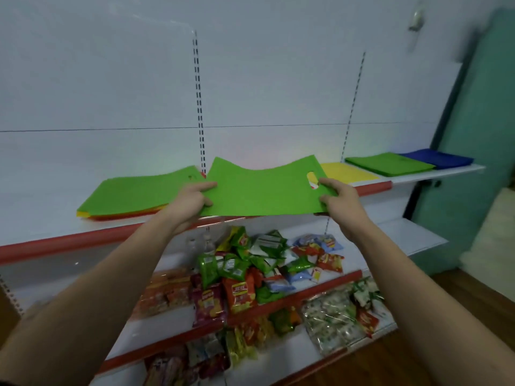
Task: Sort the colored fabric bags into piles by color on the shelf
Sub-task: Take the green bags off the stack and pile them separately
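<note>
A flat green fabric bag (262,190) with a cut-out handle hangs just above the white shelf (41,227), held at both sides. My left hand (192,201) pinches its left edge and my right hand (338,199) pinches its right edge near the handle hole. To the left lies a mixed stack (133,196) with a green bag on top and yellow and red edges showing beneath. Further right on the shelf lie a yellow pile (348,172), a green pile (390,164) and a blue pile (437,158).
Lower shelves hold heaps of snack packets (262,274) and wrapped goods (331,316). A red strip (55,246) runs along the shelf front. A teal door (473,135) stands at the right, above wooden flooring.
</note>
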`<state>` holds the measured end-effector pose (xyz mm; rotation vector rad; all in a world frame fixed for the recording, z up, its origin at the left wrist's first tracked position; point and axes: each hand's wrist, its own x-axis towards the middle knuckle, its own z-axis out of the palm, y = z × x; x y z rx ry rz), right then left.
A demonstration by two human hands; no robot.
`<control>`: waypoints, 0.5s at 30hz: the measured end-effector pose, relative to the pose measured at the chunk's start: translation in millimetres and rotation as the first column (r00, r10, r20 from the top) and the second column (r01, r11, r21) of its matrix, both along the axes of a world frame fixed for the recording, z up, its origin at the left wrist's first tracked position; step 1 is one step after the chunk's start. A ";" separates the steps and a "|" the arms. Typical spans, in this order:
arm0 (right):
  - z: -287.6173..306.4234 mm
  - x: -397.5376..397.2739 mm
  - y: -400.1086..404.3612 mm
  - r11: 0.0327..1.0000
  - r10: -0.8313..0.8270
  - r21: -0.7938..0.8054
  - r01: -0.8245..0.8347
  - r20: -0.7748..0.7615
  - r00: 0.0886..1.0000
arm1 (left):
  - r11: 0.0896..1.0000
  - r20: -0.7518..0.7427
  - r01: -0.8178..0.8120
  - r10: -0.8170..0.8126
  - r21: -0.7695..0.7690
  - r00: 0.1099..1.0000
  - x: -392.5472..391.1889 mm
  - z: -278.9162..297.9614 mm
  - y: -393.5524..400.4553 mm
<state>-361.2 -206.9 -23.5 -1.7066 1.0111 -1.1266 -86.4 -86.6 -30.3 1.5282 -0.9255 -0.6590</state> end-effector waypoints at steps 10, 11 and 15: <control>-5.5 -189.6 -52.9 0.982 -0.170 0.095 0.165 0.045 0.984 | 0.981 -0.173 0.179 -0.189 -0.070 0.967 -163.9 -22.9 -100.5; -6.7 -205.5 -56.2 0.979 -0.183 0.105 0.177 0.048 0.982 | 0.977 -0.171 0.205 -0.213 -0.067 0.962 -179.5 -23.7 -110.4; -12.4 -257.7 -76.9 0.961 -0.250 0.126 0.247 0.012 0.968 | 0.953 -0.140 0.298 -0.302 -0.048 0.943 -222.8 -30.9 -161.1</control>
